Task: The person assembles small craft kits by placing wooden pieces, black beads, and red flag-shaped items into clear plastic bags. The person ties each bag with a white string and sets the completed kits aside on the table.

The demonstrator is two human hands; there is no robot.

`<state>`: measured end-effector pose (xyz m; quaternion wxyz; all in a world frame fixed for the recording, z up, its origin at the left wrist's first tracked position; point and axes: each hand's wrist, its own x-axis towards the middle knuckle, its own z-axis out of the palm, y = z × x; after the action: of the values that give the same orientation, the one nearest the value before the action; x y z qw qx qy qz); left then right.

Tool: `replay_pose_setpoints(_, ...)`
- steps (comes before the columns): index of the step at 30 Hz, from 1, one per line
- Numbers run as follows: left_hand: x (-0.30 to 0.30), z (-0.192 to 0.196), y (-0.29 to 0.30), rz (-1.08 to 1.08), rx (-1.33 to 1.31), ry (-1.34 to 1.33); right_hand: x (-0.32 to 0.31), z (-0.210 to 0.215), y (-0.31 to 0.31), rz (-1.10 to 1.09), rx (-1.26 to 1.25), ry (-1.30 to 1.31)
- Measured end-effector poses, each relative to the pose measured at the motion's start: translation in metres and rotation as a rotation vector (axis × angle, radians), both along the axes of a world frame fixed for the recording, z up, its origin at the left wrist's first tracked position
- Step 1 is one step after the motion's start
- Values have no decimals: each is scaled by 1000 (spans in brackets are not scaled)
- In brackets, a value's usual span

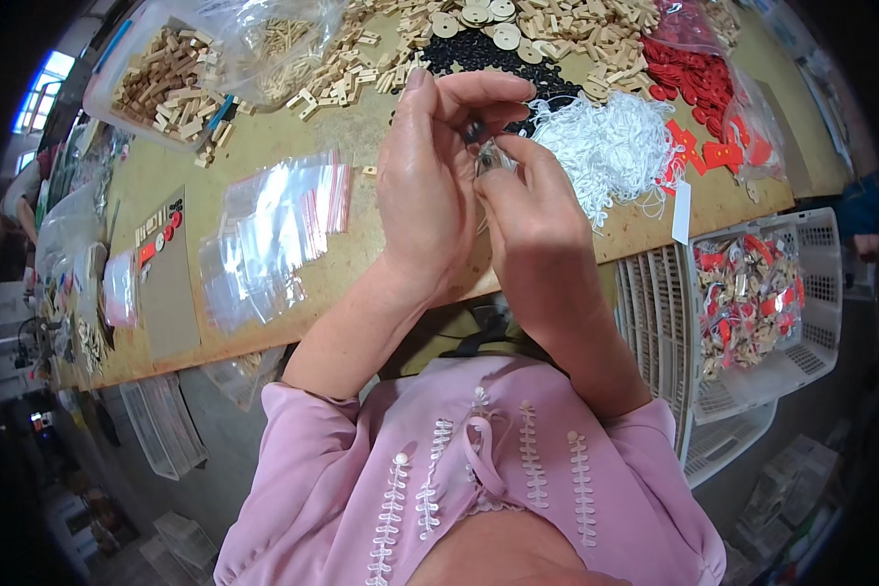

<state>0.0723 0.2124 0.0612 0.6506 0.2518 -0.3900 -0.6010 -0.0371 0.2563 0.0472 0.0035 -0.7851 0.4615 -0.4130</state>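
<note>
Small black bead (pixel 474 130) — pinched between left hand (pixel 428 190) fingers (pixel 479 93)

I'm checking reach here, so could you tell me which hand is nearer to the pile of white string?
Right. The right hand is just beside the white string pile, nearly overlapping its edge; the left hand sits farther away, on the right hand's other side.

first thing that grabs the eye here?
The two hands raised together mid-frame: the left hand and right hand pinch a small dark bead and a clear bag between them. Behind them lie a white string tangle and red pieces; a white basket of filled bags sits right.
</note>
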Motion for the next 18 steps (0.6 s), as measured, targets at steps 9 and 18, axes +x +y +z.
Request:
replay_pose_setpoints(9, 2, 5, -7, 8, -71, 160, -13, 1, -6, 85, 63, -102)
replay_pose_setpoints(18, 41, -40, -40, -136, 151, -220, -66, 13, -43, 167, 573, -608)
